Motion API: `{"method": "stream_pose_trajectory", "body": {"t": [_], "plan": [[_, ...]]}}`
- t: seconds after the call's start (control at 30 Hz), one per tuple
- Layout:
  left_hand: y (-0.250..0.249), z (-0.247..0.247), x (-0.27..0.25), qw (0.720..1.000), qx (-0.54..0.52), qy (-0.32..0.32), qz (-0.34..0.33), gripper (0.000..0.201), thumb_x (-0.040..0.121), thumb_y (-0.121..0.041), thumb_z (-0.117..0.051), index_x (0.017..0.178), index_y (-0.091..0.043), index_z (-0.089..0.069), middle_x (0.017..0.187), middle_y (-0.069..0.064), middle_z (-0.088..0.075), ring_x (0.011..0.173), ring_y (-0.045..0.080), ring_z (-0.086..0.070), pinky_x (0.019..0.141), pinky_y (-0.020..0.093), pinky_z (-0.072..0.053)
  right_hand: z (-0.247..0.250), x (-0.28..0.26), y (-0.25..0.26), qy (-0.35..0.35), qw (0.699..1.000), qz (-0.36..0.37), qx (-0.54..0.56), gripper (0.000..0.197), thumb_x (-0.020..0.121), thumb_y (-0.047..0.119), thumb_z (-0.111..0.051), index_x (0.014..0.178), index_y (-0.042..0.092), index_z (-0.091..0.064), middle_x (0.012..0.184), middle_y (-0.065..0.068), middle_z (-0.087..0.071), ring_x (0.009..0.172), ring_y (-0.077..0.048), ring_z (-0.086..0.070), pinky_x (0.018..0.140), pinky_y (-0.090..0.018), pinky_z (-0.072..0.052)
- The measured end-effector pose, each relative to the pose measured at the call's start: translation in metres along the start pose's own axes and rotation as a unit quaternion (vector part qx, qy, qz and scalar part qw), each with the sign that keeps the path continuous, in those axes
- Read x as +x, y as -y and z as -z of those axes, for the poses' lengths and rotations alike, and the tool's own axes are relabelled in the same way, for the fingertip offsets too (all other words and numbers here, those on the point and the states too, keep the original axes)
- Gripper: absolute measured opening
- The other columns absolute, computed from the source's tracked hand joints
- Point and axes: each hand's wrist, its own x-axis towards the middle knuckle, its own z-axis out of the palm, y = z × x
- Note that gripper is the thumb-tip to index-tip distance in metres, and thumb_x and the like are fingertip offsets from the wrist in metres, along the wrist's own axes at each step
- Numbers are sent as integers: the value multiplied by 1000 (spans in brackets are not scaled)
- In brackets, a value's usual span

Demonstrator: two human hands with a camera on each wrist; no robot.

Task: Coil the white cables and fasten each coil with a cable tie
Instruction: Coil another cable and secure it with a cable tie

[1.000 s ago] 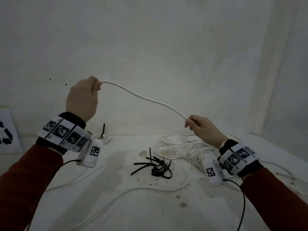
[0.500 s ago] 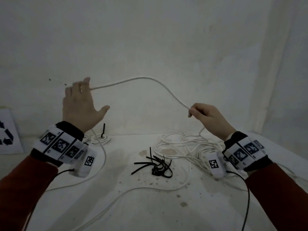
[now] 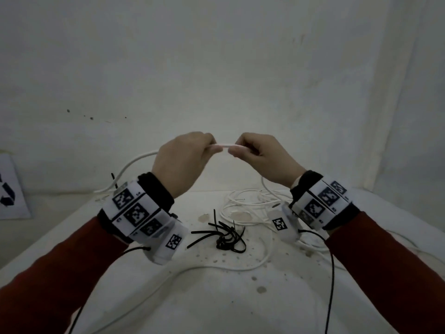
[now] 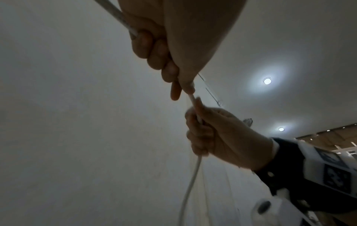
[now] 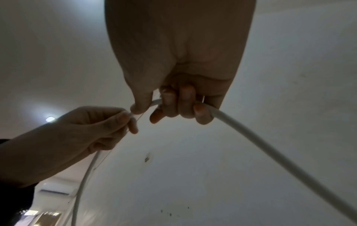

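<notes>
Both hands are raised above the white table (image 3: 240,309), close together. My left hand (image 3: 185,160) grips a white cable (image 3: 225,146), and my right hand (image 3: 255,153) grips the same cable a finger's width away. A short bare stretch shows between them. From the left hand the cable (image 4: 119,16) arcs down to the left; from the right hand it (image 5: 270,149) drops to a loose tangle of white cable (image 3: 250,206) on the table. In the wrist views the left fingers (image 4: 154,52) and right fingers (image 5: 185,102) curl round the cable. Black cable ties (image 3: 224,235) lie in a pile at the table's middle.
A small tied white coil with a black tie (image 3: 113,182) sits at the back left, mostly hidden by my left wrist. A white sign (image 3: 12,189) leans at the far left. Pale walls close in behind and on the right. More white cable (image 3: 216,268) trails across the front.
My hands have come together from far apart. The left hand, open half a second ago, now grips the cable beside the right hand, and a loop hangs from its left side.
</notes>
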Motion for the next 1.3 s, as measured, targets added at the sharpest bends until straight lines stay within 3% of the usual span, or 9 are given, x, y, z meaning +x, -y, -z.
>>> {"method": "stream_pose_trajectory", "body": {"t": [0.17, 0.37, 0.5, 0.6, 0.77, 0.9, 1.0, 1.13, 1.3], "plan": [[47, 19, 6, 993, 29, -98, 54, 34, 96, -37, -43, 87, -11, -63, 79, 13, -65, 71, 33, -59, 61, 41, -46, 6, -25, -43, -17, 998, -55, -37, 27, 100, 26, -46, 74, 24, -53, 61, 6, -47, 53, -2, -43, 53, -17, -30], [118, 44, -11, 970, 63, -122, 199, 31, 99, -26, -45, 89, -5, -64, 77, 21, -64, 72, 38, -59, 62, 37, -37, 18, -74, -105, -26, 983, -143, -112, 27, 100, 27, -44, 78, 15, -52, 53, 6, -42, 47, -8, -37, 50, -22, -29], [124, 41, -29, 957, 43, 5, 287, 31, 96, -30, -49, 83, -6, -64, 71, 12, -57, 74, 32, -53, 68, 31, -33, 30, -81, -113, -70, 973, -182, -127, 30, 100, 27, -45, 75, 13, -51, 53, 4, -41, 48, -13, -36, 49, -22, -27], [112, 31, -41, 946, 33, 137, 292, 30, 92, -37, -55, 71, -16, -58, 64, 2, -53, 69, 26, -50, 66, 31, -32, 37, -70, -97, -110, 977, -161, -90, 31, 99, 27, -49, 73, 11, -54, 52, 4, -35, 46, -9, -30, 49, -21, -25], [78, 11, -46, 947, -81, 198, 239, 18, 84, -38, -65, 77, -22, -61, 68, -2, -65, 65, 14, -61, 61, 27, -43, 36, -44, -44, -68, 994, -88, -21, 26, 96, 26, -55, 74, 16, -62, 47, 9, -31, 44, -7, -30, 46, -17, -22], [33, -8, -40, 924, -219, 240, 204, 17, 95, -29, -51, 86, -17, -61, 65, -2, -61, 52, 11, -57, 54, 27, -52, 16, -24, -10, -18, 998, -56, -24, 24, 94, 31, -57, 77, 17, -67, 47, 10, -40, 46, -7, -35, 48, -18, -24], [14, -19, -35, 938, -224, 210, 161, 22, 99, -24, -42, 87, -19, -60, 65, -4, -53, 51, 4, -46, 53, 14, -40, 3, -14, 5, 8, 999, -48, -23, 24, 94, 33, -58, 77, 19, -67, 45, 14, -43, 46, -6, -36, 48, -18, -26], [29, -10, -26, 961, -176, 107, 182, 26, 100, -23, -40, 83, -22, -60, 66, -6, -51, 62, 6, -46, 59, 11, -35, 3, -19, 0, 7, 992, -107, 69, 32, 99, 33, -49, 74, 19, -64, 49, 12, -38, 45, -6, -35, 49, -23, -31], [70, 13, -17, 958, -147, 67, 237, 28, 98, -29, -44, 78, -27, -63, 69, 0, -54, 62, 14, -47, 61, 25, -36, 10, -47, -18, 48, 946, -203, 250, 33, 103, 23, -39, 76, 11, -54, 52, 6, -32, 44, -8, -24, 40, -19, -25]]}}
